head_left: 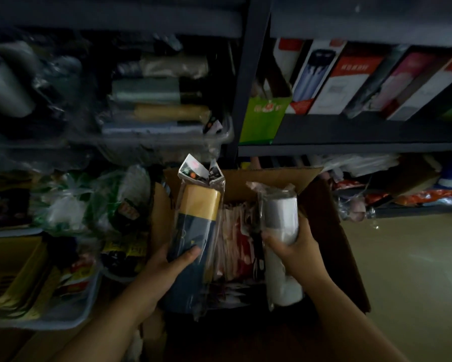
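Yellow-and-blue packet and white roll are the two things I have in my hands, both held up over the open cardboard box.

Far left of the box I see a clear plastic tray with yellow packs in it, and above that a heap of green-and-white bags pressed close against the box's left wall. The light is dim, so I cannot read any labels.

Over the left part of the box, my left hand grips the yellow-and-blue packet low down, the thumb laid across its front and the other fingers hidden behind it. The packet stands nearly upright in a clear sleeve, yellow end up, and its printed header card reaches past the box's back flap.

Inside the box, between the two held things, a stack of red-and-white packets stands on edge.

Over the right part of the box, my right hand is curled round the middle of the white roll, which is also wrapped in clear film and tilts slightly, its top towards the back flap.

Right of the box lies bare brown floor. Behind the box rises a dark metal shelf, carrying a green bag and a row of leaning white-and-red cartons.
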The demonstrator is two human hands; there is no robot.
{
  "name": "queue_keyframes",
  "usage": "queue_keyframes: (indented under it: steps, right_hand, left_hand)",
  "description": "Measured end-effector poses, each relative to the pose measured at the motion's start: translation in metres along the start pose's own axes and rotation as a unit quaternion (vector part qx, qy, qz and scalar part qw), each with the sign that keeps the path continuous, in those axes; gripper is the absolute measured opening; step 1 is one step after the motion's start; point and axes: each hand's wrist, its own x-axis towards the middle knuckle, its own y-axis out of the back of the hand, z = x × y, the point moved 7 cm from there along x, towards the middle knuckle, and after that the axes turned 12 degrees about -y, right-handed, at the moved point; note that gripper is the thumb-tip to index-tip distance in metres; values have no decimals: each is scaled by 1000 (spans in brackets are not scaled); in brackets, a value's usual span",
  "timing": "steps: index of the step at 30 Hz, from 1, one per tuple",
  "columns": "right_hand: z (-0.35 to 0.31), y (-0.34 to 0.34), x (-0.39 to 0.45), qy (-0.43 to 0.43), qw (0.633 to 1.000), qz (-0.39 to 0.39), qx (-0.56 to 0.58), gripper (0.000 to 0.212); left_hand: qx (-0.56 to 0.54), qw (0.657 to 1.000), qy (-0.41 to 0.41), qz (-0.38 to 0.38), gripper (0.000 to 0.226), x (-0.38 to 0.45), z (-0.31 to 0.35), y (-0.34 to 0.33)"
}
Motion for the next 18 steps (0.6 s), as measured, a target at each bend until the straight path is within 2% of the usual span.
queue_keyframes:
  steps: [1, 5, 9, 14, 18]
  right_hand:
    - [-11, 0, -7, -2, 1000, -3, 5, 58]
    - [-42, -9, -24, -24, 999, -10, -47, 63]
    - [-95, -26, -25, 60, 982, 4, -181, 72]
    - [-153, -62, -27, 143, 958, 3, -247, 95]
    - [-178, -86, -29, 131, 965, 2, -226, 85]
  left_hand:
    - [-2, 1000, -6, 2, 80, -4, 10, 4]
    - [-28, 999, -30, 17, 69, -16, 41, 33]
    - [8, 998, -41, 43, 45, -18, 54, 77]
    - [75, 993, -62, 65, 31, -6, 70, 135]
    - [76, 990, -88, 86, 23, 9, 90, 167]
